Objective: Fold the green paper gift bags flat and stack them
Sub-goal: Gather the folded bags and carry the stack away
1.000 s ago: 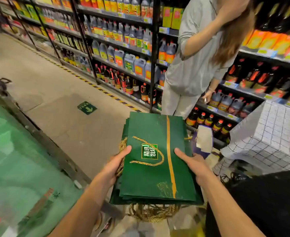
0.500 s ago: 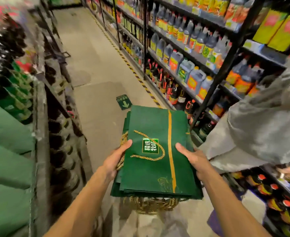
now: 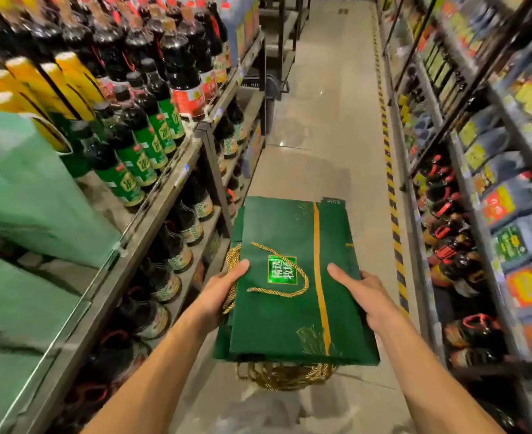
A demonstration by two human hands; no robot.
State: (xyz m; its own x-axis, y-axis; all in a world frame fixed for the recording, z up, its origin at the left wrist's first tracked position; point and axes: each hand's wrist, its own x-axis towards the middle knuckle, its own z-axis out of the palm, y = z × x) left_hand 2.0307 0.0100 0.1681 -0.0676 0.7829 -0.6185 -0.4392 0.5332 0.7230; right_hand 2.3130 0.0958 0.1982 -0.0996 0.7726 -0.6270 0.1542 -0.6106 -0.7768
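Observation:
A stack of flat-folded dark green paper gift bags [image 3: 286, 321] with a gold stripe, a small green label and gold rope handles is carried level in front of me. My left hand [image 3: 220, 292] grips the stack's left edge, thumb on top beside a rope handle. My right hand [image 3: 361, 292] grips the right edge, thumb lying on the top bag. More gold rope handles [image 3: 286, 375] hang out under the near edge of the stack.
I stand in a shop aisle. A metal shelf unit [image 3: 170, 183] with dark sauce bottles runs along the left, with pale green bags [image 3: 29, 189] at the near left. Shelves of jugs and bottles [image 3: 490, 198] line the right. The bare floor [image 3: 327, 126] with hazard tape stretches ahead.
My view has swung left, from the right-hand shelves and a person standing there to looking down the aisle. Both hands keep the same hold on the stack.

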